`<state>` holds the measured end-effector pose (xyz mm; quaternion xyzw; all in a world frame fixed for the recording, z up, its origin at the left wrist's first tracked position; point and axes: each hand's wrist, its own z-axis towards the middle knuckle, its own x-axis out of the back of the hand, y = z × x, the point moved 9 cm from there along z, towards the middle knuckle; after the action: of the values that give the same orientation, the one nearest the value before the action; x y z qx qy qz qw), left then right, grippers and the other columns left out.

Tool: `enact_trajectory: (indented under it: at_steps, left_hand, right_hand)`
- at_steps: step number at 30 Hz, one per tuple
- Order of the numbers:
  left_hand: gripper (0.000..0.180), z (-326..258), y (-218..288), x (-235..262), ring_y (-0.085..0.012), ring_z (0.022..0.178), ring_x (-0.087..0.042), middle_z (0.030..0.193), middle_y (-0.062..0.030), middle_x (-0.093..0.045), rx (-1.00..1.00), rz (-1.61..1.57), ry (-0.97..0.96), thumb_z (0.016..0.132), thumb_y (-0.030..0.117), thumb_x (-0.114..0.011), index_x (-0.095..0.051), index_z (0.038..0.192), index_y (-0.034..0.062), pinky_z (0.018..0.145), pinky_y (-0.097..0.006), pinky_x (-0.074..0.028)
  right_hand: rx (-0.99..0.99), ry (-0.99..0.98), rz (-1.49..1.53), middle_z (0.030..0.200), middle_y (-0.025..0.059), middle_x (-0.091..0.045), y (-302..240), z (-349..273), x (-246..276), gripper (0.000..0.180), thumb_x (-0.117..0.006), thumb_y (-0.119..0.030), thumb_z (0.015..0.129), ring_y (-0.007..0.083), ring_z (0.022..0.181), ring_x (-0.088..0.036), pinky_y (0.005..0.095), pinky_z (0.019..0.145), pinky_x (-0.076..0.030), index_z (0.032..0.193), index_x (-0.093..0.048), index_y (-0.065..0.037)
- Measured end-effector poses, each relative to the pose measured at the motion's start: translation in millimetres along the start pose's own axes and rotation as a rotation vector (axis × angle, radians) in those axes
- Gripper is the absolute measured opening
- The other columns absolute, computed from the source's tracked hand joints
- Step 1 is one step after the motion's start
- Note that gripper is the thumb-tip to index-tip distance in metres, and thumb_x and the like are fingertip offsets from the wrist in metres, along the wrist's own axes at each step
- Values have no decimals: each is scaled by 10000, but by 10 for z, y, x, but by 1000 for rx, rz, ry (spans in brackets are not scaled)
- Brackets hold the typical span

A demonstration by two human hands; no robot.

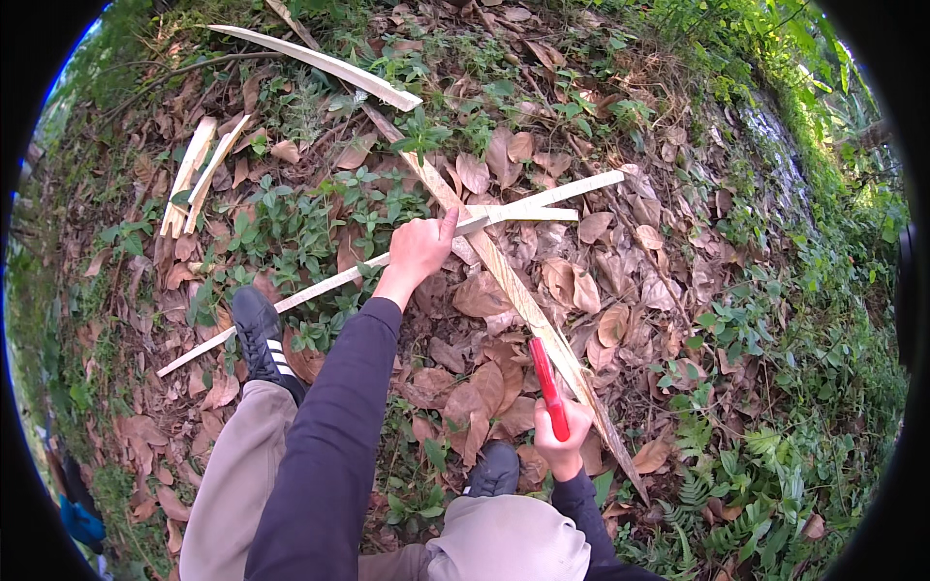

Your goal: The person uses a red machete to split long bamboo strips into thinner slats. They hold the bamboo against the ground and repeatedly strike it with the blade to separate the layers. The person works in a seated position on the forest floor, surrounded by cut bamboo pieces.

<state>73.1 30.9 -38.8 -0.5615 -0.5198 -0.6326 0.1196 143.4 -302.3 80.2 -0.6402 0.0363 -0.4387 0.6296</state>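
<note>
My left hand (418,254) is closed round a long, thin pale wooden strip (325,285), its thumb pointing up. This strip lies slantwise across a longer rough wooden plank (513,283), which runs from the upper middle to the lower right. A shorter pale strip (542,214) crosses beside them, just right of the left hand. In my right hand (565,441) is a red-handled tool (547,382), held beside the plank's near half. I cannot make out its blade or working end.
Two short split wood pieces (197,174) lie at the left. A curved, pointed pale wood piece (325,65) rests at the top. Dry brown leaves (475,397) and low green plants (300,228) cover the ground. My left shoe (257,329) is at the thin strip.
</note>
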Motion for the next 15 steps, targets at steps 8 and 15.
enact_trajectory:
  at_steps: [8,15]
  left_hand:
    - [577,90,-61,26,-419,723,-675,719,-252,-666,-42,82,199,977,346,-346,-708,700,-7,735,-508,-536]
    - [558,32,49,-32,-405,635,-665,663,-231,-652,-7,114,260,961,322,-347,-697,665,4,666,-503,-542]
  right_hand:
    - [-123,20,33,498,85,-452,-28,16,-74,117,-617,-26,746,213,411,-476,340,457,-376,644,-563,-11]
    - [-77,9,29,498,73,-438,-224,276,53,127,-647,-29,790,157,415,-420,327,454,-336,681,-590,1]
